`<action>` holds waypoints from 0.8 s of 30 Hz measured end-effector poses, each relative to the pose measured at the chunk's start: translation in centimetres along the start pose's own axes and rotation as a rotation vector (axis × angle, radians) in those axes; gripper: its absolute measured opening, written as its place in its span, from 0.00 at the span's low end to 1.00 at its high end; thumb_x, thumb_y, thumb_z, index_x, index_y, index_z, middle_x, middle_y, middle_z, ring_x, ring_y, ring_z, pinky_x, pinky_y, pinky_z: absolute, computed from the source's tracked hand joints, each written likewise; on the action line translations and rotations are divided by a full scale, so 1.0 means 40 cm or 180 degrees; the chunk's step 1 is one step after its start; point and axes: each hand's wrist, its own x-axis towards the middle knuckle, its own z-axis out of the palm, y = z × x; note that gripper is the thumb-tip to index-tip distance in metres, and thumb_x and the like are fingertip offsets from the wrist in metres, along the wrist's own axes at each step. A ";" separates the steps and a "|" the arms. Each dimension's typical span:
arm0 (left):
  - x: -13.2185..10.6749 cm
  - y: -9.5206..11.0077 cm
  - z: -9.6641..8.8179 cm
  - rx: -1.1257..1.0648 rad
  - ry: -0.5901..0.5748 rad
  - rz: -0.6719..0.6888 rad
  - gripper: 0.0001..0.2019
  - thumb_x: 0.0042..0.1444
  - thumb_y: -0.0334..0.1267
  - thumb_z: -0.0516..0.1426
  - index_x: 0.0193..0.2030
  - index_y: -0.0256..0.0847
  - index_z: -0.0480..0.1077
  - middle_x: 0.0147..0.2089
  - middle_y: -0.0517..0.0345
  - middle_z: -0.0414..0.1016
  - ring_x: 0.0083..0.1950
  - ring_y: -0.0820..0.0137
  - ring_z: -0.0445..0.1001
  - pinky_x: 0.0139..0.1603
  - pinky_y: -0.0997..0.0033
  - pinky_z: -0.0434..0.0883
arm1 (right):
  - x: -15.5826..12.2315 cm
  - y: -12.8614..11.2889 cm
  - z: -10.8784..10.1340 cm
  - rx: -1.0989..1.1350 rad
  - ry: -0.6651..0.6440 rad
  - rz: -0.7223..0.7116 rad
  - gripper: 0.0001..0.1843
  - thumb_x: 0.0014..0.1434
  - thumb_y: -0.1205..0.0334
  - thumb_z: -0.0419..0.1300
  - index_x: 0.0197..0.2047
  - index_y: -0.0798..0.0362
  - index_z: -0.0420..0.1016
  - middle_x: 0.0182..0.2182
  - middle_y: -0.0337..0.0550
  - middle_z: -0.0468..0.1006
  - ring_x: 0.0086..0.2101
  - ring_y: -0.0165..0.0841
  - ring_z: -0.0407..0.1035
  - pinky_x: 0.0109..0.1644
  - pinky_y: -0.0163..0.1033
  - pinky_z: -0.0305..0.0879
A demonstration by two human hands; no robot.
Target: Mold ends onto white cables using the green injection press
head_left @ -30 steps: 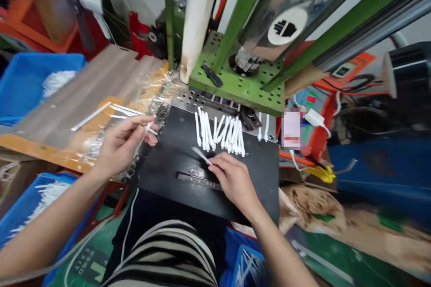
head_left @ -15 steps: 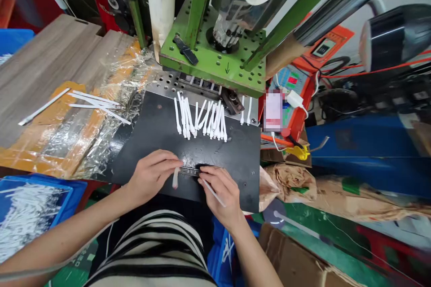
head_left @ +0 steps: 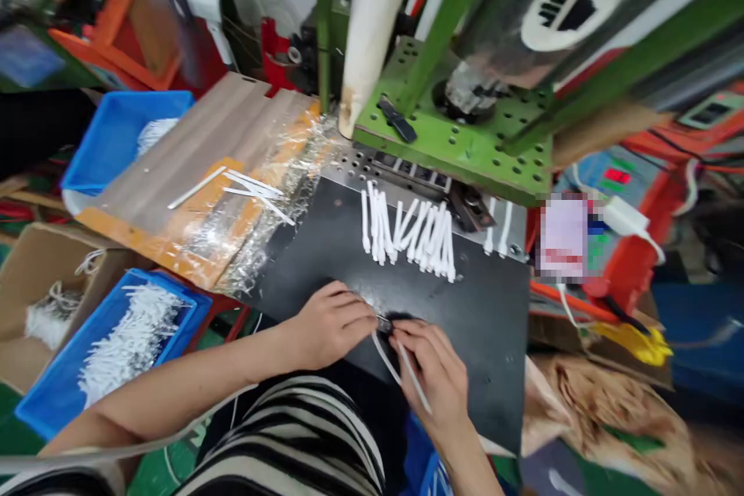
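Observation:
My left hand (head_left: 340, 327) is closed on the left end of a small dark metal bar (head_left: 384, 322), low over the black work plate (head_left: 354, 240). At the bar's other end, my right hand (head_left: 435, 372) has its fingers pinched together, with a thin white strip (head_left: 415, 381) running out over them. Another white strip (head_left: 386, 361) hangs from the bar between both hands. Most of the bar is hidden by my fingers. Beyond the hands lies a row of several short white strips with wider ends (head_left: 427, 236).
A green press (head_left: 453, 151) stands behind the plate. Left of it, a wooden board (head_left: 191, 136) carries several white strips. Blue bins (head_left: 194, 318) with white pieces stand at the left. A phone (head_left: 563, 236) and a red control box (head_left: 625, 279) are at the right.
The view has swung left, so everything sits further right. My hands are closer together, covering more of the bar, and the strip between them now hangs longer and nearer my right hand.

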 end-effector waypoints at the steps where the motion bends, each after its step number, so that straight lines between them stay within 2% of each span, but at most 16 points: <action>1: 0.001 -0.007 -0.003 -0.0045 -0.0039 0.0024 0.06 0.68 0.33 0.53 0.43 0.36 0.71 0.42 0.57 0.81 0.44 0.71 0.77 0.47 0.66 0.67 | 0.010 0.006 -0.011 0.0065 -0.0155 -0.0047 0.11 0.62 0.77 0.58 0.43 0.51 0.73 0.38 0.47 0.80 0.39 0.36 0.75 0.44 0.41 0.73; 3: 0.006 -0.035 -0.029 -0.0031 -0.0190 0.0069 0.08 0.70 0.36 0.52 0.46 0.37 0.71 0.44 0.57 0.80 0.46 0.71 0.75 0.47 0.68 0.66 | 0.041 0.022 -0.041 0.0221 -0.0718 -0.0143 0.12 0.65 0.75 0.54 0.44 0.51 0.73 0.40 0.47 0.80 0.40 0.34 0.76 0.44 0.37 0.73; 5: 0.007 -0.081 -0.082 0.0310 -0.0365 0.0002 0.10 0.71 0.36 0.50 0.51 0.37 0.70 0.47 0.55 0.79 0.49 0.69 0.74 0.47 0.67 0.65 | 0.090 0.035 -0.071 0.0291 -0.1237 -0.0215 0.15 0.67 0.74 0.51 0.48 0.50 0.74 0.44 0.47 0.80 0.43 0.32 0.77 0.46 0.34 0.73; 7: 0.001 -0.144 -0.146 0.1087 -0.0517 -0.0261 0.12 0.70 0.32 0.48 0.53 0.35 0.69 0.49 0.50 0.77 0.51 0.65 0.72 0.48 0.65 0.65 | 0.156 0.040 -0.084 0.0267 -0.1450 -0.0239 0.15 0.68 0.72 0.51 0.51 0.49 0.74 0.47 0.46 0.79 0.46 0.32 0.76 0.49 0.34 0.72; 8: -0.004 -0.179 -0.176 0.1503 -0.0577 -0.0415 0.12 0.70 0.30 0.48 0.52 0.34 0.70 0.49 0.47 0.76 0.50 0.63 0.71 0.48 0.63 0.64 | 0.195 0.039 -0.081 0.0265 -0.1466 -0.0258 0.14 0.68 0.71 0.52 0.51 0.48 0.74 0.47 0.46 0.79 0.47 0.33 0.75 0.51 0.35 0.72; 11: -0.020 -0.266 -0.239 0.2219 -0.0690 -0.0613 0.10 0.68 0.28 0.49 0.40 0.34 0.71 0.43 0.46 0.74 0.46 0.60 0.70 0.45 0.60 0.64 | 0.329 0.025 -0.030 0.0398 -0.1519 -0.0406 0.11 0.68 0.69 0.53 0.48 0.50 0.76 0.46 0.45 0.80 0.46 0.34 0.75 0.52 0.37 0.71; 13: -0.027 -0.286 -0.253 0.2241 -0.0713 -0.0506 0.11 0.68 0.28 0.49 0.35 0.36 0.69 0.36 0.50 0.73 0.40 0.62 0.69 0.44 0.61 0.63 | 0.423 0.006 0.035 0.0452 -0.1507 -0.0446 0.10 0.68 0.69 0.55 0.46 0.51 0.77 0.43 0.45 0.80 0.44 0.34 0.76 0.51 0.37 0.70; 15: -0.030 -0.269 -0.251 0.2242 -0.0737 -0.0350 0.12 0.68 0.28 0.48 0.34 0.38 0.68 0.33 0.55 0.72 0.37 0.65 0.68 0.45 0.61 0.63 | 0.508 -0.018 0.115 0.0363 -0.1452 -0.0376 0.10 0.66 0.70 0.56 0.44 0.52 0.78 0.41 0.44 0.81 0.42 0.35 0.76 0.49 0.38 0.69; 17: -0.032 -0.226 -0.240 0.2018 -0.0700 -0.0170 0.12 0.69 0.28 0.46 0.36 0.38 0.67 0.33 0.56 0.73 0.37 0.67 0.68 0.48 0.60 0.63 | 0.578 -0.047 0.200 0.0167 -0.1468 -0.0336 0.09 0.65 0.70 0.58 0.43 0.52 0.79 0.41 0.44 0.81 0.42 0.35 0.75 0.50 0.38 0.67; 20: -0.037 -0.152 -0.226 0.1309 -0.0527 0.0042 0.11 0.69 0.27 0.46 0.40 0.37 0.68 0.35 0.57 0.75 0.37 0.69 0.70 0.50 0.61 0.65 | 0.650 -0.091 0.311 -0.0366 -0.1838 -0.0380 0.10 0.67 0.66 0.56 0.45 0.52 0.79 0.43 0.47 0.81 0.44 0.37 0.74 0.49 0.38 0.65; 22: -0.042 -0.118 -0.224 0.0870 -0.0383 0.0050 0.10 0.69 0.27 0.46 0.42 0.37 0.68 0.36 0.56 0.75 0.35 0.70 0.70 0.44 0.65 0.66 | 0.674 -0.114 0.357 -0.0679 -0.2118 -0.0358 0.11 0.67 0.66 0.54 0.45 0.53 0.79 0.42 0.49 0.81 0.43 0.39 0.74 0.46 0.38 0.64; 24: -0.046 -0.098 -0.228 0.0421 -0.0232 -0.0093 0.11 0.68 0.26 0.45 0.43 0.37 0.68 0.37 0.54 0.76 0.35 0.70 0.71 0.40 0.68 0.67 | 0.677 -0.123 0.373 -0.0821 -0.2267 -0.0313 0.13 0.66 0.70 0.53 0.44 0.55 0.80 0.39 0.51 0.81 0.40 0.41 0.75 0.43 0.39 0.64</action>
